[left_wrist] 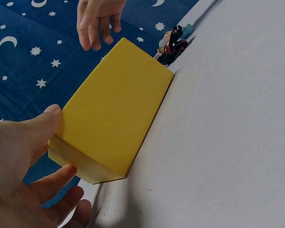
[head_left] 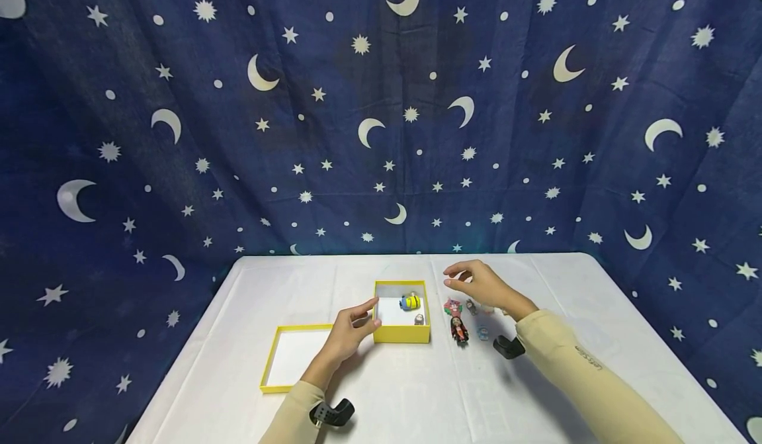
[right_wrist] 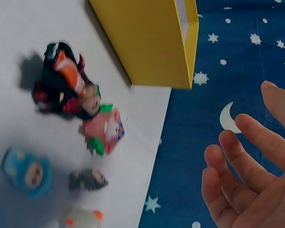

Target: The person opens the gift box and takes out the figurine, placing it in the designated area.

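A yellow box [head_left: 401, 334] with a white inside stands open-topped in the middle of the table. In it lie a yellow and blue minion figure [head_left: 410, 302] and a small grey figure [head_left: 419, 319]. My left hand [head_left: 347, 333] rests its thumb and a fingertip against the box's left side, fingers loosely bent. Held in the air right of the box, my right hand [head_left: 481, 285] has relaxed fingers and nothing in it. Below it lie a black-haired doll [right_wrist: 66, 80], a pink figure [right_wrist: 104, 130], a blue figure [right_wrist: 28, 172], a grey figure [right_wrist: 87, 179] and a white figure [right_wrist: 80, 217].
Left of the box a yellow-rimmed lid [head_left: 269, 364] lies with its white inside up. A white cloth [head_left: 411, 404] covers the table. Behind it hangs a dark blue curtain [head_left: 333, 133] with moons and stars.
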The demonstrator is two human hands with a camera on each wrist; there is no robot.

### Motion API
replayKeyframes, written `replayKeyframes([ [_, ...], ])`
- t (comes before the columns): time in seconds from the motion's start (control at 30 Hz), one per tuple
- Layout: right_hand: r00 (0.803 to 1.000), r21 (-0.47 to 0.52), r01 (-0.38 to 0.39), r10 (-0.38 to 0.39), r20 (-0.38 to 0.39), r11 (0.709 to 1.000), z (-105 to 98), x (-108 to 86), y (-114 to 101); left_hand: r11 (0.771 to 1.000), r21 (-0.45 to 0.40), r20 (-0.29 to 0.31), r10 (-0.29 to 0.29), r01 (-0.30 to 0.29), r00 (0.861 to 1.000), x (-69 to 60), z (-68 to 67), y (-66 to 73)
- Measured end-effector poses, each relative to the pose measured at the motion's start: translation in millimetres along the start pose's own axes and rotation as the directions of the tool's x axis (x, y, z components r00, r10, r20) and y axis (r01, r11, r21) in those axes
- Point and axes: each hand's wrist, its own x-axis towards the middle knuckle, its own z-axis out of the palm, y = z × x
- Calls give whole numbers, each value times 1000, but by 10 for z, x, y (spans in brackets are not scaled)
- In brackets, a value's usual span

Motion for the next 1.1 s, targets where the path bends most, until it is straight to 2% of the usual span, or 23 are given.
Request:
replayKeyframes([
  [0.33, 999, 42, 7, -8, 37, 999, 298, 106, -150, 1000, 13, 3, 11, -11, 1000, 9, 1, -36],
  [0.5, 993, 56, 100, -103, 65, 993, 447, 172, -229, 1000, 11, 1, 6, -6, 1000, 16, 1, -34],
  [0.63, 978, 45, 168, -172, 113, 985, 545, 220, -278, 1000, 1, 1, 4, -4, 1000, 16, -1, -18],
  [0.73, 971, 1, 180, -178, 157, 984, 615, 259, -307, 1000, -9, 5, 6, -5, 1000, 15, -3, -12],
  [0.9, 970, -137, 152, -121, 210, 979, 737, 298, -356, 1000, -8, 13, 7, -7, 1000, 8, -2, -6],
  [1.1, 959, -284, 200, -127, 253, 938, 838, 318, -408, 1000, 18, 22, 23, -23, 999, 14, -5, -24],
])
